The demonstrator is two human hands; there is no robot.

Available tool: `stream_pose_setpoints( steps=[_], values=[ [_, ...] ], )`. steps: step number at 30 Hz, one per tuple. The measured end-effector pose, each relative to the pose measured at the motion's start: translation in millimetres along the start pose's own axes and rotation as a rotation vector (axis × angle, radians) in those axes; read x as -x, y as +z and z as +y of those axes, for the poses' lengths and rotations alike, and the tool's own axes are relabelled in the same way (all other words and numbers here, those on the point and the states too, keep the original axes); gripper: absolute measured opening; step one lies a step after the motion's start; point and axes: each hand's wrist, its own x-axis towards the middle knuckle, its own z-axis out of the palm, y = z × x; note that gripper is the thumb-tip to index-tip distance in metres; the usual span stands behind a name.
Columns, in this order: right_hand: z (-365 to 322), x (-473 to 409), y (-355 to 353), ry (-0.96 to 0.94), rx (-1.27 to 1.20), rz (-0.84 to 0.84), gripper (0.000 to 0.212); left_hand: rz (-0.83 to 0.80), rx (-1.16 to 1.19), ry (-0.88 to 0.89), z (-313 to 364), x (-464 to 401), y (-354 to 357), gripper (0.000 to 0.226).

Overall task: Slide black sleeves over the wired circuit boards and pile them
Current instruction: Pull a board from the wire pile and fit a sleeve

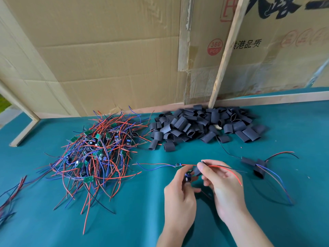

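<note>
**Threading a sleeve onto a wired board**

Far left on the green table lies the tangle of boards still to do, then the heap of sleeves. My left hand pinches a small circuit board by its edge, its blue and red leads trailing left. My right hand pinches a black sleeve with the red and black wires already fed through it. The sleeve is soft and squashes flat (so I hold it lightly, mouth open), and the board is light but its solder joints look fragile. Further right lie two finished pieces.
</note>
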Motion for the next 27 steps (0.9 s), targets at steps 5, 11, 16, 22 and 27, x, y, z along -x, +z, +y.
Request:
stream_pose_setpoints(
  steps=[5,11,16,22,27],
  values=[
    [1,3,4,-0.011,0.11,-0.02,0.012,-0.066,-0.193,-0.003,6,4,5,0.05],
    [0,5,-1,-0.241,0.502,-0.06,0.026,-0.074,-0.288,0.003,16,7,6,0.049],
    [-1,5,-2,-0.257,0.517,-0.104,0.024,-0.023,-0.189,-0.043,11,3,3,0.038],
    [-3,2,-4,-0.132,0.442,-0.111,0.027,-0.007,-0.122,-0.031,9,3,3,0.028],
    [-6,3,-2,-0.119,0.384,-0.106,0.017,0.013,-0.109,-0.035,10,3,3,0.011]
  ],
)
